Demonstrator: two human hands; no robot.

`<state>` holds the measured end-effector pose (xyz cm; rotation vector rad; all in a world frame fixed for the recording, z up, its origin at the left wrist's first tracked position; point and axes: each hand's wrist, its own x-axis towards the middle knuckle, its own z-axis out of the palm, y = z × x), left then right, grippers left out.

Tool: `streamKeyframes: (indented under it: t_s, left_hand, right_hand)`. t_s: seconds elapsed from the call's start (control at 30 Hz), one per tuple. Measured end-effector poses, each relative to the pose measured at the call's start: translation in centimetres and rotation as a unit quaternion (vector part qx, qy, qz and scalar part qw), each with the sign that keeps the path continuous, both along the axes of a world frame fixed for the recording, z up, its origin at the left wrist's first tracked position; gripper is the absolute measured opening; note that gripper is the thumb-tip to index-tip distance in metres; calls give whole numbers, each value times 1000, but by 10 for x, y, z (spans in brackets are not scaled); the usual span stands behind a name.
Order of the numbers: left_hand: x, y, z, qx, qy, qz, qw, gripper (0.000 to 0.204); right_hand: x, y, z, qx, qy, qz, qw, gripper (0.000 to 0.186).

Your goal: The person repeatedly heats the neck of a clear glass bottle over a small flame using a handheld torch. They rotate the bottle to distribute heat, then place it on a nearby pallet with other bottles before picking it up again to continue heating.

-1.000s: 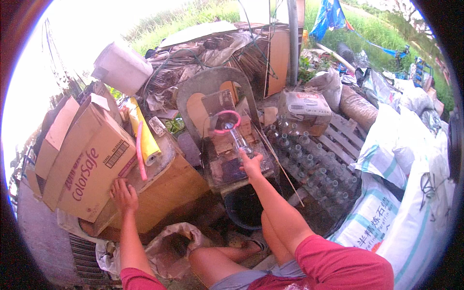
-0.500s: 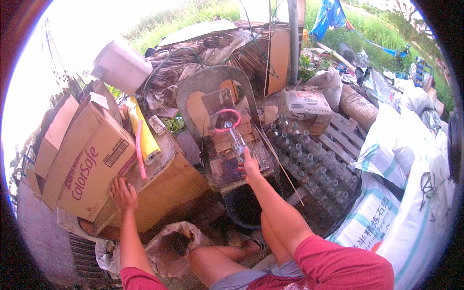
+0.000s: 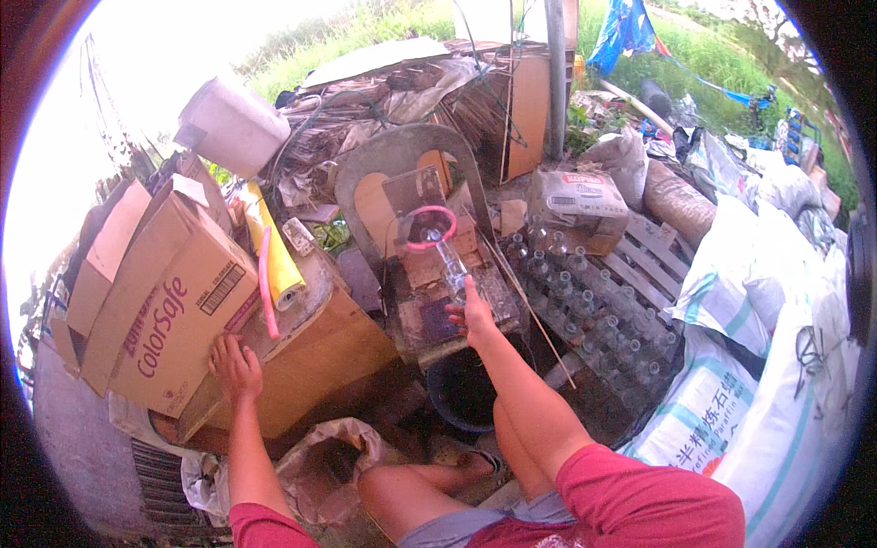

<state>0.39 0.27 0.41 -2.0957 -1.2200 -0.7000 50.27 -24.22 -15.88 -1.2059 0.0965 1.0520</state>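
Observation:
My right hand (image 3: 473, 315) grips the lower end of a clear glass bottle (image 3: 449, 260), which lies tilted with its upper part at a pink ring (image 3: 454, 224). The ring is mounted over a dirty makeshift rig of boards (image 3: 416, 297) on a grey plastic chair (image 3: 356, 151), with a dark tub (image 3: 466, 397) beneath. My left hand (image 3: 236, 365) rests against the lower right of a large cardboard box (image 3: 151, 338), its fingers slightly bent and apart.
Several glass bottles (image 3: 594, 324) stand right of the chair near a wooden pallet (image 3: 639, 265) and a carton (image 3: 575, 210). White sacks (image 3: 722, 274) line the right side. A yellow roll (image 3: 269, 265) and pink tube (image 3: 267, 292) lie on a wooden crate (image 3: 283, 384) at left.
My right hand's fingers have turned and shifted round the bottle's lower end. My left hand and the surroundings look nearly the same.

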Motion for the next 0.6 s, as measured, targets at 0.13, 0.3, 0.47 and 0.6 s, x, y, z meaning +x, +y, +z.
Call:
streamKeyframes:
  t_s: [0.13,0.3,0.47,0.6]
  left_hand:
    - [0,-1,2,-15,-3,0,1000,32]
    - [-1,-1,2,-1,5,-2,1000,32]
    - [-1,-1,0,-2,2,-5,1000,32]
    - [2,-6,6,-22,-3,-7,1000,32]
  right_hand:
    - [-5,14,-12,-82,-100,-47,991,110]
    - [-15,20,-21,-34,-172,-82,981,112]
    - [-10,1,-5,96,78,-13,992,113]
    - [-3,-7,5,58,68,28,996,117]
